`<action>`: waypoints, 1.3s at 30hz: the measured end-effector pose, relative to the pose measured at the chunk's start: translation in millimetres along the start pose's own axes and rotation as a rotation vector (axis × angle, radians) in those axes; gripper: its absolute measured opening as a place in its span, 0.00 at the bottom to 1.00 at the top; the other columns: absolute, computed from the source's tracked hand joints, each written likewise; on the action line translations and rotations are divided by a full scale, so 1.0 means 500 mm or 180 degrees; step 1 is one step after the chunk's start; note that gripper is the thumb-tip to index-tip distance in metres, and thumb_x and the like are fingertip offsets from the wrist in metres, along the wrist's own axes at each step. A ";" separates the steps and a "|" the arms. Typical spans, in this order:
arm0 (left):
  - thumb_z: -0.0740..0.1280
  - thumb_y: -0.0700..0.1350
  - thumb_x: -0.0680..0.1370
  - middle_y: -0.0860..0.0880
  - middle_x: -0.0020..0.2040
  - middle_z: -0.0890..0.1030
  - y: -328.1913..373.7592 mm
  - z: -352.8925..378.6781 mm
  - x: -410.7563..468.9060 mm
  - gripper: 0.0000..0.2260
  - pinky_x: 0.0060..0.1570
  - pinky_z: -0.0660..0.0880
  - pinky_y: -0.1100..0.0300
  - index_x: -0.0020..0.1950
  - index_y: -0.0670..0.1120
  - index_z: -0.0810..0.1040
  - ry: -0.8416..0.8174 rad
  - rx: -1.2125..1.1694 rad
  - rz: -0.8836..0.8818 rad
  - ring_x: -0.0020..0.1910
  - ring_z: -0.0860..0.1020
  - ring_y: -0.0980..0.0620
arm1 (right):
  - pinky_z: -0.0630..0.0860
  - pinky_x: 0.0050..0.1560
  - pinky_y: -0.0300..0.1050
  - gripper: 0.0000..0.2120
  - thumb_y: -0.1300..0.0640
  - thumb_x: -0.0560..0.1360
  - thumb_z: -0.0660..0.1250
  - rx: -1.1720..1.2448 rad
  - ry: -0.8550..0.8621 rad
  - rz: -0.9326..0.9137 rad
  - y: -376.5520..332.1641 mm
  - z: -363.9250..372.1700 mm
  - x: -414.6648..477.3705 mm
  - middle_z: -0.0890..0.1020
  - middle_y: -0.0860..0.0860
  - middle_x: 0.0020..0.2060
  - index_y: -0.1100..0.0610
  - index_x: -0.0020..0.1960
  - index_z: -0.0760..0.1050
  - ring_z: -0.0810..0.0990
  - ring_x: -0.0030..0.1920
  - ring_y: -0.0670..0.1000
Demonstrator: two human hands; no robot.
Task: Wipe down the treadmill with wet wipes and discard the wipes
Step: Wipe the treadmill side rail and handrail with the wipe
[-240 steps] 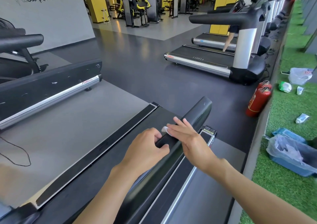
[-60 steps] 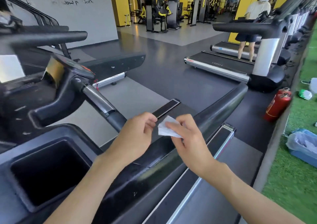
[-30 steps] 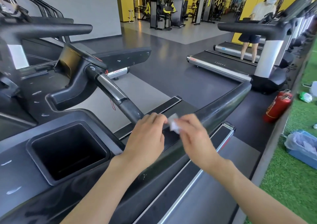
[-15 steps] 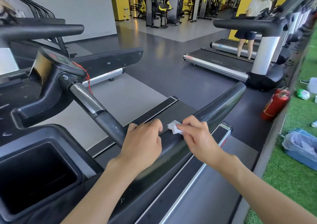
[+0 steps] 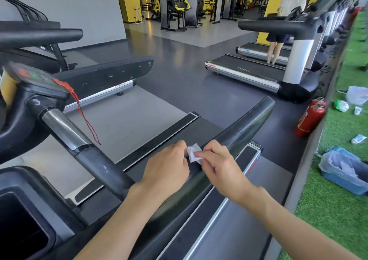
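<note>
- The wet wipe (image 5: pixel 192 154) — small, white, folded — was held just above the treadmill's right handrail (image 5: pixel 246 127), about midway along its length. Whether it touched the rail could not be told.
- The left grip (image 5: pixel 168 166) was curled with its fingertips at the wipe's left edge. The right grip (image 5: pixel 221 164) pinched the other side between thumb and forefinger. Both were closed on the wipe, and neither held the rail.
- This looked like the wiping stage, at a pause to refold or turn the wipe to a fresh face rather than mid-stroke. Discarding was not yet done.
- The next move probably called for one hand to let go and the other to press the wipe flat, then draw it toward the rail's far rounded end. The rail was glossy and curved, so the wipe would need wrapping partway round.
- To the left stood the centre handle (image 5: pixel 79 140), with a red cord (image 5: pixel 85 118) dangling beside it. The cup-holder recess (image 5: pixel 23 232) lay at the console's near left corner.
- A lined blue bin (image 5: pixel 338 177) sat on the green turf (image 5: pixel 328 210) to the right, well apart from the rail — the likely place for the used wipe.
- A fire extinguisher (image 5: pixel 309 118) stood at the floor's edge beyond the rail's far end, clear of a reach to the bin.
</note>
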State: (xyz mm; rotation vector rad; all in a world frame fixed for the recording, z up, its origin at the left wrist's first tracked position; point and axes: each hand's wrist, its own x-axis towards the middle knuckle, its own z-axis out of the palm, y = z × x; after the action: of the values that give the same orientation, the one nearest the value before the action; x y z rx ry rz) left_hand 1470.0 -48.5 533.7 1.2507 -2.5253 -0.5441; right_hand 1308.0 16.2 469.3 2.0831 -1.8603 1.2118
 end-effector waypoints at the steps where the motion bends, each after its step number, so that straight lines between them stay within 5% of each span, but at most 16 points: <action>1: 0.55 0.39 0.80 0.53 0.51 0.79 0.004 0.003 0.005 0.06 0.41 0.69 0.54 0.51 0.49 0.68 -0.0030 -0.0002 0.0004 0.45 0.75 0.48 | 0.67 0.44 0.39 0.10 0.63 0.79 0.64 -0.0031 -0.0009 0.0003 0.012 -0.005 0.001 0.72 0.47 0.45 0.55 0.56 0.81 0.70 0.38 0.54; 7: 0.55 0.40 0.81 0.54 0.49 0.78 0.027 0.023 0.038 0.07 0.44 0.72 0.53 0.55 0.49 0.70 -0.0051 0.0076 -0.0001 0.46 0.75 0.48 | 0.68 0.43 0.38 0.10 0.65 0.77 0.64 -0.0212 0.0066 0.0336 0.100 -0.037 0.019 0.73 0.49 0.44 0.57 0.54 0.82 0.70 0.38 0.53; 12: 0.55 0.39 0.81 0.54 0.47 0.77 0.045 0.041 0.067 0.07 0.43 0.72 0.54 0.54 0.49 0.70 -0.0040 0.0090 -0.0010 0.45 0.75 0.49 | 0.66 0.41 0.37 0.09 0.59 0.81 0.64 0.0042 0.0363 0.1159 0.129 -0.075 0.069 0.69 0.45 0.39 0.53 0.46 0.82 0.72 0.37 0.46; 17: 0.57 0.37 0.78 0.51 0.39 0.74 0.067 0.053 0.109 0.06 0.34 0.65 0.53 0.52 0.48 0.66 -0.0116 -0.0168 -0.0268 0.37 0.73 0.46 | 0.64 0.41 0.44 0.09 0.57 0.78 0.65 0.0083 0.0009 0.0028 0.046 -0.039 0.046 0.67 0.45 0.36 0.46 0.52 0.82 0.63 0.37 0.43; 29: 0.57 0.44 0.81 0.55 0.45 0.79 0.122 0.092 0.159 0.06 0.39 0.72 0.55 0.56 0.53 0.67 -0.0043 -0.0092 -0.0362 0.40 0.76 0.54 | 0.67 0.45 0.50 0.12 0.56 0.82 0.59 -0.0278 -0.0135 0.0077 0.244 -0.096 0.077 0.65 0.45 0.32 0.47 0.51 0.81 0.66 0.34 0.48; 31: 0.57 0.45 0.81 0.56 0.45 0.79 0.127 0.097 0.162 0.05 0.36 0.70 0.59 0.55 0.53 0.69 -0.0029 -0.0065 -0.0332 0.38 0.75 0.57 | 0.63 0.40 0.47 0.13 0.60 0.80 0.64 -0.0330 0.0130 0.0618 0.288 -0.116 0.096 0.61 0.45 0.29 0.43 0.44 0.80 0.64 0.31 0.49; 34: 0.57 0.45 0.81 0.56 0.44 0.78 0.134 0.106 0.171 0.04 0.34 0.66 0.60 0.50 0.51 0.70 0.0000 0.0047 -0.0281 0.36 0.73 0.57 | 0.62 0.36 0.46 0.23 0.56 0.79 0.67 0.0057 0.0315 0.1298 0.304 -0.132 0.113 0.61 0.47 0.29 0.50 0.28 0.64 0.61 0.31 0.52; 37: 0.56 0.44 0.80 0.54 0.38 0.75 0.143 0.111 0.184 0.05 0.33 0.63 0.58 0.46 0.51 0.68 0.0001 0.0067 -0.0274 0.35 0.71 0.56 | 0.64 0.36 0.40 0.15 0.56 0.78 0.69 0.0582 0.0149 0.0951 0.240 -0.116 0.100 0.69 0.51 0.33 0.61 0.35 0.76 0.67 0.33 0.50; 39: 0.56 0.43 0.80 0.54 0.37 0.73 0.148 0.114 0.190 0.08 0.31 0.62 0.58 0.41 0.52 0.64 -0.0007 0.0028 -0.0309 0.34 0.70 0.57 | 0.64 0.39 0.41 0.07 0.55 0.78 0.68 0.0501 -0.0122 0.0525 0.207 -0.095 0.077 0.69 0.48 0.36 0.54 0.46 0.84 0.68 0.35 0.46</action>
State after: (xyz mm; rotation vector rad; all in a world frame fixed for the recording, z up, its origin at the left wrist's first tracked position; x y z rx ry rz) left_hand 1339.2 -71.5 522.6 1.3823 -2.4815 -0.5564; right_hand 1192.0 -14.2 481.4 2.0770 -2.0518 1.4078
